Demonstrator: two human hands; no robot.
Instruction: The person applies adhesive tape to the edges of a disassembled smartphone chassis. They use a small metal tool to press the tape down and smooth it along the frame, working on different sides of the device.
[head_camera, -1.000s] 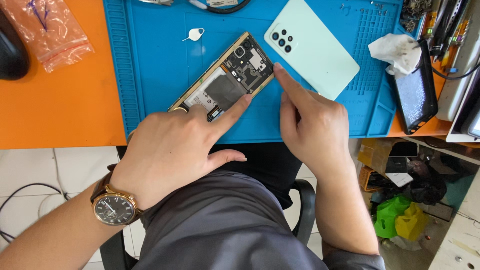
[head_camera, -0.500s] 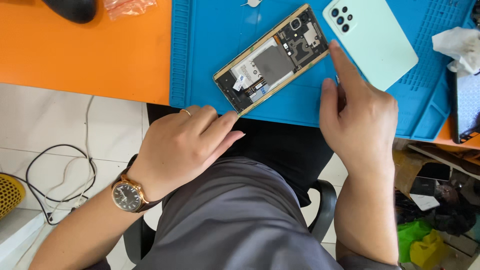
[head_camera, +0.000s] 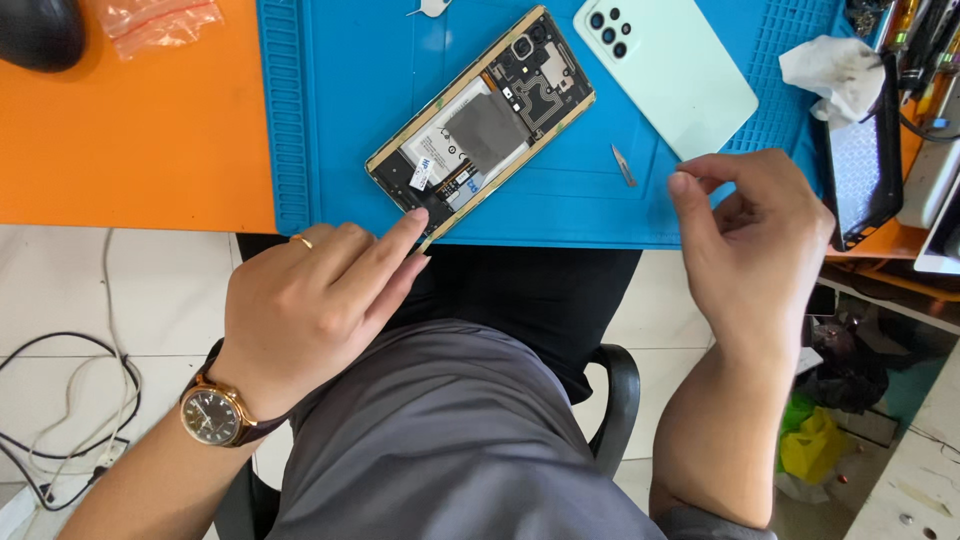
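Head view: a blue work mat (head_camera: 330, 130) lies on an orange desk (head_camera: 140, 140), pale floor tiles below. The opened phone (head_camera: 480, 120) lies diagonally on the mat, insides showing. The left hand (head_camera: 310, 310) has its forefinger stretched out, tip on the phone's near corner, other fingers curled, grasping nothing. The right hand (head_camera: 750, 240) hovers at the mat's edge, fingers loosely bent, empty. Just beside it lies a small metal blade (head_camera: 623, 165); the mint back cover (head_camera: 665, 70) sits beyond.
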